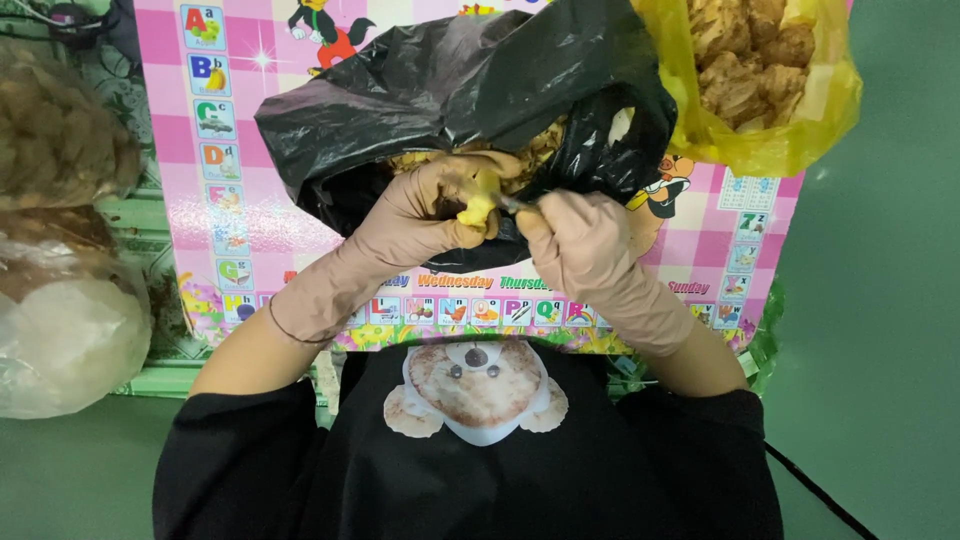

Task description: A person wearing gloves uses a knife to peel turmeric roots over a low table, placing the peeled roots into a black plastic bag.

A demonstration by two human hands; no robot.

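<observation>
Head view, left hand (425, 215) gripping yellow piece (480, 208), right hand (580, 245) scraping

Bright, even overhead light w/ soft, faint shadows. Sharp white glare creases across the black plastic bag (470, 90); milder sheen on the yellow bag (760, 100) and the glossy pink alphabet mat (200, 200). Centre is crisp, incl. the gloved left hand (420, 215) and right hand (580, 245). The clear bags at the left edge (65, 250) are soft, out of focus, slightly stretched by wide-angle distortion.
</observation>
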